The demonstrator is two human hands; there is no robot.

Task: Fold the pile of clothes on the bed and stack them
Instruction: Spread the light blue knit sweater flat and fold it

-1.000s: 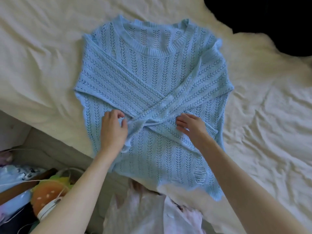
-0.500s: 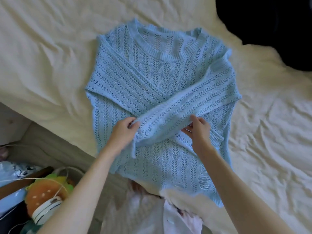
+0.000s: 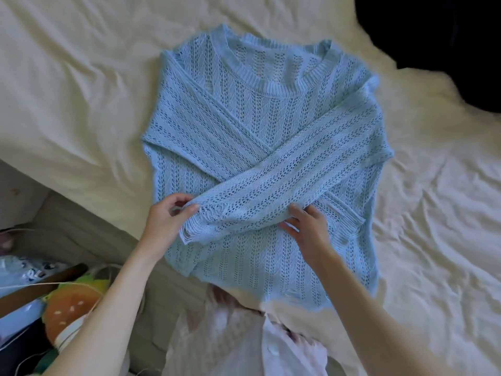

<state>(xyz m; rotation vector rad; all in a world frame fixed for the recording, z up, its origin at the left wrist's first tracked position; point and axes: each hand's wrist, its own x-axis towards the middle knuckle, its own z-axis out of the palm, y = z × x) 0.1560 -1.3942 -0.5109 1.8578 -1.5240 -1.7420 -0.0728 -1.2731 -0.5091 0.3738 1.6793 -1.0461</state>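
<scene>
Two hands work at the lower half of a pale blue openwork sweater (image 3: 260, 147), which lies flat on the cream sheet of the bed (image 3: 67, 99) with its ribbed neckline farthest from the camera. Both sleeves are folded inward over the sweater's chest and cross each other; the sleeve coming from the sweater's right side lies on top. The left hand (image 3: 165, 221) pinches the frayed cuff of that upper sleeve between thumb and curled fingers, lifting it slightly off the body of the sweater. The right hand (image 3: 306, 226) sits at the underside of the same sleeve, nearer the crossing; its fingertips are tucked beneath the knit, so how firmly it holds (or whether it only props the fabric) cannot be told. The cuff of the lower sleeve pokes out just right of the right hand.

Below the sweater's hem, a pinkish-white garment (image 3: 244, 346) lies bunched and is cut off by the frame's bottom edge; its shape is hard to make out. Left of the sweater, past the bed's edge, a cluttered heap sits lower down: an orange and green plush (image 3: 70, 305), thin cords, and blue items too blurred to identify. Above and right of the sweater, a dark area (image 3: 447, 44) beyond the sheet shows no detail.
</scene>
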